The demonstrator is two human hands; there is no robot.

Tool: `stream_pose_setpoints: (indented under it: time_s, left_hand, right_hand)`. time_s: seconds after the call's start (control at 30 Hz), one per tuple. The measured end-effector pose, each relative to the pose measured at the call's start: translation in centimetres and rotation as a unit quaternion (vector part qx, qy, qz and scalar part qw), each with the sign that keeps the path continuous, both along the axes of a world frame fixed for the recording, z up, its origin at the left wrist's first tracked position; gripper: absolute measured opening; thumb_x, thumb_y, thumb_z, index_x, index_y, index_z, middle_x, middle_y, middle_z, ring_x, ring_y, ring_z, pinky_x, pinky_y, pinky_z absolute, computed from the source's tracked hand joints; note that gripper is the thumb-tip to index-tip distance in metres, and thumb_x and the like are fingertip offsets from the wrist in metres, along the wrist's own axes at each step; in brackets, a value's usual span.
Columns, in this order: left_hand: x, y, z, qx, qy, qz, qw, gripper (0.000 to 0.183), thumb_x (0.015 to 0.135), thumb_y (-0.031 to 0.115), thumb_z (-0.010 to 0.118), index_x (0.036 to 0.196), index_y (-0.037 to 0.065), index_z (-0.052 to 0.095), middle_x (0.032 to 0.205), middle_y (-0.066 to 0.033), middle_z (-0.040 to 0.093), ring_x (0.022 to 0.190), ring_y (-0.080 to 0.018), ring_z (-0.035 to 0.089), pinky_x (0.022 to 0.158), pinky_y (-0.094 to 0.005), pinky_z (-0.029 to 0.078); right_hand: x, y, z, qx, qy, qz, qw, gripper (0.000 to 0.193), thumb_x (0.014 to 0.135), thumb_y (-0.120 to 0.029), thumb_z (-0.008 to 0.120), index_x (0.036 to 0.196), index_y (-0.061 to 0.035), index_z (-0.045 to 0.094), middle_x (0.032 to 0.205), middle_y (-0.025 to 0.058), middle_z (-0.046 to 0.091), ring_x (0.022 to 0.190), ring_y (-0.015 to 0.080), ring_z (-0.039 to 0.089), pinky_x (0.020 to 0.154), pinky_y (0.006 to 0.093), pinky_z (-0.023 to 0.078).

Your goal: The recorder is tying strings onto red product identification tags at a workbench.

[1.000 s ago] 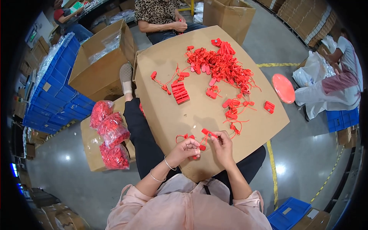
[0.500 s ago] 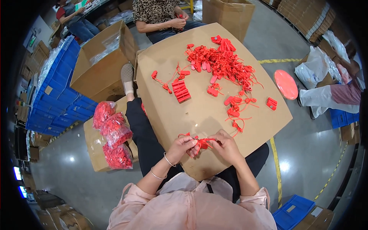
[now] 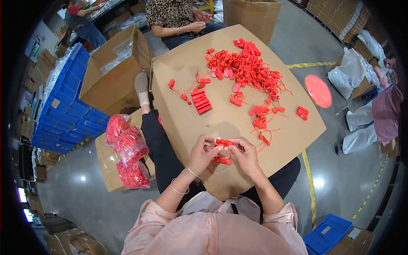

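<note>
My left hand (image 3: 202, 154) and my right hand (image 3: 245, 155) are close together above the near part of a cardboard surface (image 3: 182, 131). Between them is a small red plastic piece with a red cord (image 3: 225, 143), pinched by the fingertips of both. Another red part (image 3: 224, 160) hangs just below, apparently on the same cord. Farther off lies a large tangled heap of red corded pieces (image 3: 246, 70). Left of the heap, red pieces stand in a neat row (image 3: 201, 102). A few loose corded pieces (image 3: 260, 115) lie nearer my right hand.
Bags of red pieces (image 3: 131, 144) rest on a carton to the left. Beyond them are an open carton (image 3: 112, 70) and stacked blue crates (image 3: 63, 110). A co-worker (image 3: 180, 21) sits across, handling something red. Another person (image 3: 378, 114) stands right, past a round pink-red disc (image 3: 318, 91).
Both hands have moved slightly away from my body and turned the corded piece, so one part now dangles below. At right the standing person has shifted position; the seated co-worker's hands have moved apart.
</note>
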State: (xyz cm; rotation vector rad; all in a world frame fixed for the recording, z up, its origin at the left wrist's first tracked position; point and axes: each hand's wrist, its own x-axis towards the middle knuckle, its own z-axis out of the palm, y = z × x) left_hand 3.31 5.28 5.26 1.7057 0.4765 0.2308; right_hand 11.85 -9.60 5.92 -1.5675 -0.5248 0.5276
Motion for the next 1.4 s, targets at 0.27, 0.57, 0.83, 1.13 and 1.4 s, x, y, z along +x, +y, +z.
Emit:
stream_pose_setpoints:
  time_s: [0.27, 0.57, 0.83, 1.13, 1.4]
  left_hand:
    - [1.1, 1.6, 2.8, -0.177, -0.033, -0.083, 0.98, 0.024, 0.084, 0.003, 0.055, 0.108, -0.001, 0.051, 0.085, -0.0046, 0.058, 0.072, -0.0092, 0.059, 0.065, -0.0212, 0.049]
    - [1.2, 1.5, 3.2, -0.214, -0.047, -0.07, 0.973, 0.019, 0.085, 0.003, 0.055, 0.103, -0.001, 0.051, 0.081, -0.003, 0.057, 0.068, -0.0071, 0.056, 0.063, -0.0201, 0.048]
    - [1.1, 2.3, 2.5, -0.196, -0.05, -0.038, 0.979, 0.018, 0.084, 0.005, 0.056, 0.101, 0.0, 0.052, 0.078, -0.0015, 0.057, 0.065, -0.0051, 0.055, 0.06, -0.0191, 0.048]
    - [0.4, 2.4, 1.3, -0.224, -0.083, -0.09, 0.967, 0.019, 0.085, 0.007, 0.056, 0.103, 0.002, 0.052, 0.081, -0.0007, 0.058, 0.067, -0.0061, 0.057, 0.062, -0.0201, 0.048]
    - [-0.2, 4.9, 3.1, -0.253, -0.105, 0.002, 0.962, 0.017, 0.083, 0.009, 0.059, 0.098, 0.002, 0.054, 0.078, -0.003, 0.059, 0.063, -0.0085, 0.057, 0.058, -0.0214, 0.049]
  right_hand:
    - [0.3, 1.2, 1.0, 0.117, 0.163, 0.022, 0.979, 0.023, 0.08, -0.004, 0.061, 0.103, -0.0019, 0.057, 0.084, 0.0024, 0.057, 0.073, 0.0073, 0.053, 0.067, 0.0203, 0.044]
    - [-1.7, -0.9, -1.2, -0.254, -0.278, 0.13, 0.917, 0.03, 0.07, -0.015, 0.066, 0.095, -0.0033, 0.054, 0.093, 0.0133, 0.056, 0.091, 0.0314, 0.052, 0.079, 0.04, 0.043]
    - [-0.1, 0.9, -1.7, -0.171, -0.252, 0.124, 0.945, 0.02, 0.076, -0.012, 0.058, 0.093, -0.0016, 0.056, 0.095, 0.0174, 0.054, 0.089, 0.0333, 0.052, 0.076, 0.0386, 0.043]
    - [0.8, 0.7, -2.3, -0.188, -0.334, 0.23, 0.894, 0.02, 0.075, -0.014, 0.059, 0.09, -0.0014, 0.06, 0.093, 0.0169, 0.056, 0.083, 0.0331, 0.056, 0.072, 0.0407, 0.046]
    - [3.2, 0.0, 4.8, -0.334, -0.473, 0.198, 0.79, 0.03, 0.07, -0.01, 0.057, 0.1, -0.0052, 0.058, 0.084, 0.0159, 0.054, 0.081, 0.0316, 0.056, 0.072, 0.04, 0.046]
